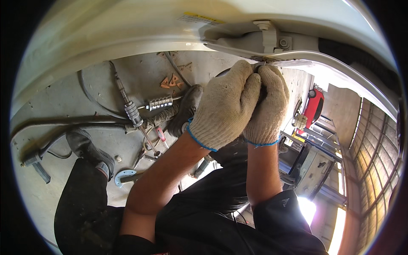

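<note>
Both hands wear off-white knit work gloves with blue cuffs. My left hand (225,104) and my right hand (271,104) are closed and pressed together, thumbs side by side, just below the lower edge of a cream-white car body panel (127,36). Something dark shows in the gap between them, and a small grey bit pokes out at the fingertips. What they grip is mostly hidden by the gloves. The fingertips are right at the panel's bent seam (289,55), where a brownish, rough patch shows. A hinge-like bracket with a bolt (284,42) sits just above.
On the concrete floor lie a slide hammer (132,112), a second ribbed metal slider (159,103), thick cables (63,122), a hammer-shaped tool (37,163), a red-handled tool (160,134) and copper-coloured triangular pieces (170,80). A red car (314,106) and a metal cart (312,170) stand right.
</note>
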### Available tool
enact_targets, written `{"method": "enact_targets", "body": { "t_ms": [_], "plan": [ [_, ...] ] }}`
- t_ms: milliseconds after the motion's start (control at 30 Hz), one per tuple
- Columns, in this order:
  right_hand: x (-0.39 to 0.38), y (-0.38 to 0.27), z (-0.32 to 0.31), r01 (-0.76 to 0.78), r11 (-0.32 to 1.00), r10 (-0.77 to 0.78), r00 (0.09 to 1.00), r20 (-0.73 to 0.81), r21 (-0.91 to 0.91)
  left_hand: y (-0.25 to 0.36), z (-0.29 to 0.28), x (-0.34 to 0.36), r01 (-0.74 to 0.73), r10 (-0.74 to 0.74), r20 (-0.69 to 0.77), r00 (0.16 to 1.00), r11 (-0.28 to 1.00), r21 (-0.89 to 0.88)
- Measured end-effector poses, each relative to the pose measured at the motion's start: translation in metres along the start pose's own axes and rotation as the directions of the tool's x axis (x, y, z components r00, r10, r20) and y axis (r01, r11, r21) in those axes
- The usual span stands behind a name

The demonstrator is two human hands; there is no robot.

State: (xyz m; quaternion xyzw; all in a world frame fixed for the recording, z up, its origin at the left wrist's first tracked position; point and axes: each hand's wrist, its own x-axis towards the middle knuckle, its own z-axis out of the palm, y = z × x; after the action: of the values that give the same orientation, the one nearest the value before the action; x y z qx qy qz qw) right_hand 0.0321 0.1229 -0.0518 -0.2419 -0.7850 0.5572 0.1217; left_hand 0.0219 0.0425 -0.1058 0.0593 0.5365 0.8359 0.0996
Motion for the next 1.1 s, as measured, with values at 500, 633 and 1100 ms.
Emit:
{"method": "enact_targets", "body": {
  "t_ms": [500,633,1100],
  "plan": [
    [-0.003,-0.005,0.001,0.14,0.952,-0.156,0.987,-0.041,-0.273,0.001,-0.004,0.004,-0.053,0.051,0.047,0.998,0.997,0.056],
    [-0.001,-0.002,0.003,0.098,0.973,-0.107,0.994,-0.031,-0.209,0.0,-0.007,0.002,-0.02,0.016,0.036,0.999,0.995,0.098],
    [-0.006,-0.005,0.001,-0.084,0.996,0.085,0.995,-0.049,0.01,0.001,-0.004,-0.002,0.02,-0.02,0.024,1.0,1.0,0.009]
  ]
}}
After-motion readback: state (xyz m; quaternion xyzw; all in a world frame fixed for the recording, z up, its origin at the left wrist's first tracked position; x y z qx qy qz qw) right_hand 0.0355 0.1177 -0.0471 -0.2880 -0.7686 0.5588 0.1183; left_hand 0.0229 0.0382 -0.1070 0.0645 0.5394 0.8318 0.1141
